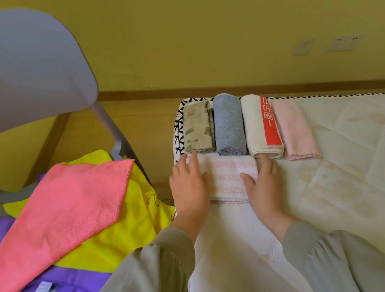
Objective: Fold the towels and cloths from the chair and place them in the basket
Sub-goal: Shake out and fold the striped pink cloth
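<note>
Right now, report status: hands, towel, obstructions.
Left hand and right hand flat on white pink-striped towel, folded on mattress. Three cloths on chair. Nothing in the way.

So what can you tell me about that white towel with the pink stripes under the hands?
The white terry towel with pale pink stripes is folded into a thick, soft-looking rectangle lying flat and crosswise on the cream quilted mattress. Its near edge has a pink trim. The left hand presses its left end and the right hand rests on its right end. It sits just in front of the row of four folded towels, close to or touching them.
</note>
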A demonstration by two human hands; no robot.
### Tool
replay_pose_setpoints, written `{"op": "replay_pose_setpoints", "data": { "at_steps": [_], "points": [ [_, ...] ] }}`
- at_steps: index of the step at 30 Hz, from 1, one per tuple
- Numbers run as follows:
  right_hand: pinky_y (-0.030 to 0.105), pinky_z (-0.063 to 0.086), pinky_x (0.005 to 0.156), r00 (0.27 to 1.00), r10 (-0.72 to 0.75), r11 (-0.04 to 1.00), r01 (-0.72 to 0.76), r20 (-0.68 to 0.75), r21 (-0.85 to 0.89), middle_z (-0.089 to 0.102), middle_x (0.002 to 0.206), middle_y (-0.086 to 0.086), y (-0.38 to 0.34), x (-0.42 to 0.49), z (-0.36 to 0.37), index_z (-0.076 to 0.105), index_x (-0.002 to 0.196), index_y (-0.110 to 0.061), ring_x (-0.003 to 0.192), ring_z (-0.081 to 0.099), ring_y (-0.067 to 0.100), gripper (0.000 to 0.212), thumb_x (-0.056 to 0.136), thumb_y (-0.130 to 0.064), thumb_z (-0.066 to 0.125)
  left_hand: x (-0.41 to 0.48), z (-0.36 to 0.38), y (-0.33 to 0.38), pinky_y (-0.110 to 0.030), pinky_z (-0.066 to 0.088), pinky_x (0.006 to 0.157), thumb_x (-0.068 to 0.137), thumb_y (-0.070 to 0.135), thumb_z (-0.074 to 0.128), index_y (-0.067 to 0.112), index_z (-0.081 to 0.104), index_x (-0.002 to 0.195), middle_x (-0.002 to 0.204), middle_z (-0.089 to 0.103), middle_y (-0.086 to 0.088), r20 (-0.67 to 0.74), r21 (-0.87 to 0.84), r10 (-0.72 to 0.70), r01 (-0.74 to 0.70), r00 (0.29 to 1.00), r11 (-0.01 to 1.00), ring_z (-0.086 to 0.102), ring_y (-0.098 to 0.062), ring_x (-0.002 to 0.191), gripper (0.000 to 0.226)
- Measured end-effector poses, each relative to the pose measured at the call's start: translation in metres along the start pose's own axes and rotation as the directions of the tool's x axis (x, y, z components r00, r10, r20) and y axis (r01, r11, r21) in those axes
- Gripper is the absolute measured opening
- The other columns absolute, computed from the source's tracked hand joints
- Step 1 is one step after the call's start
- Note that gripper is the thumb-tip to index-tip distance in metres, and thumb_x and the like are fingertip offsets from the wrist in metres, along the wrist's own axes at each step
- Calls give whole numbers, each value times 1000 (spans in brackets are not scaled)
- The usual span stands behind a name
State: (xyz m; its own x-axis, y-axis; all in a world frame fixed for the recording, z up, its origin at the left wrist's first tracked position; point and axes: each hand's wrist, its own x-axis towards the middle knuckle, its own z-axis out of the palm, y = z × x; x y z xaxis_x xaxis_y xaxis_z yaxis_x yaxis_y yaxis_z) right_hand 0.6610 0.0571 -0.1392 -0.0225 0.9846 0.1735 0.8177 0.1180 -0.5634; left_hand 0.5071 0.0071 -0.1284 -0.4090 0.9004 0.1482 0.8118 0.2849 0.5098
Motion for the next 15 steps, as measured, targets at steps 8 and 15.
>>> {"op": "replay_pose_setpoints", "data": {
  "at_steps": [8, 15],
  "points": [
    [49, 22, 112, 905, -220, 830, 369, 363, -419, 23, 157, 6, 10, -11, 15, 29, 148, -16, 146, 15, 21, 69, 90, -47, 7, -5, 18, -24, -46, -3, 118, 82, 52, -16, 21, -13, 150, 152, -28, 6, 460, 275, 224, -378, 859, 884, -29, -14, 139, 75],
    [47, 9, 117, 877, -123, 826, 350, 465, -442, 0, 160, 2, 4, -11, 9, 7, 152, -18, 147, -5, 18, 73, 87, -49, -6, -2, 4, -11, -46, -3, 118, 102, 43, 14, 20, -13, 150, 157, -22, 2, 564, 293, 137, -353, 814, 889, -22, -19, 144, 60]
  ]
}}
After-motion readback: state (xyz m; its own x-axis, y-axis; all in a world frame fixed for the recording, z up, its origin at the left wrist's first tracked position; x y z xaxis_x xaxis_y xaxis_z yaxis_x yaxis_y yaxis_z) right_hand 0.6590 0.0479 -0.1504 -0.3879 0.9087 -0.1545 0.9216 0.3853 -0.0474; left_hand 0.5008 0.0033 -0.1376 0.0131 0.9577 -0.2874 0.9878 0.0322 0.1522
